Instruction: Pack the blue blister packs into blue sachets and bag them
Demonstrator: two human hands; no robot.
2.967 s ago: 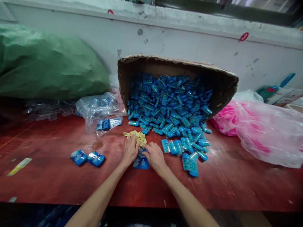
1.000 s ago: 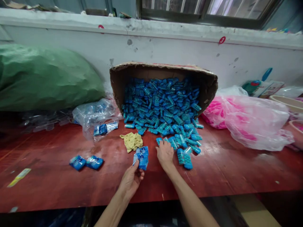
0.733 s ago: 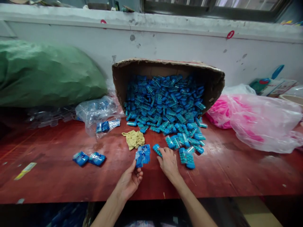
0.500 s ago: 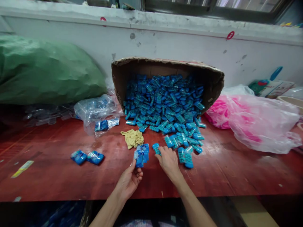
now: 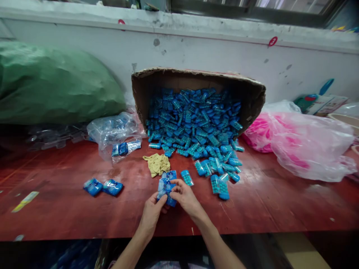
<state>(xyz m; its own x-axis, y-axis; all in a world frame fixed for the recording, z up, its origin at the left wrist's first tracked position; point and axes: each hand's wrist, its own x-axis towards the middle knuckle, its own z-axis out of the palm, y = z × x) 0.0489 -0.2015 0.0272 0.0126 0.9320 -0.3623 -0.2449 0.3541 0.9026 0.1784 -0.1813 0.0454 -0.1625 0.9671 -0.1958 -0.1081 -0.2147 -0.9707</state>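
Left hand (image 5: pixel 153 210) and right hand (image 5: pixel 185 195) both grasp a blue packet (image 5: pixel 167 185) at table (image 5: pixel 280 209) centre, 6 o'clock of the tipped box (image 5: pixel 254 97). Fingers hide its lower part; print unreadable. Red "3" sticker (image 5: pixel 273 41) on wall, 1 o'clock.

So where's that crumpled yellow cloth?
In the head view the yellow cloth lies on the red table, just beyond the left hand, between the clear plastic bag and the blue pieces spilling from the cardboard box.

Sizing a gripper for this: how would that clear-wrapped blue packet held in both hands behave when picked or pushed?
Likely light: the left hand and right hand pinch the blue packet with fingertips alone. Its glossy clear wrap probably slips and crinkles. Being flat, like the two packets on the red table, it should slide, not roll.
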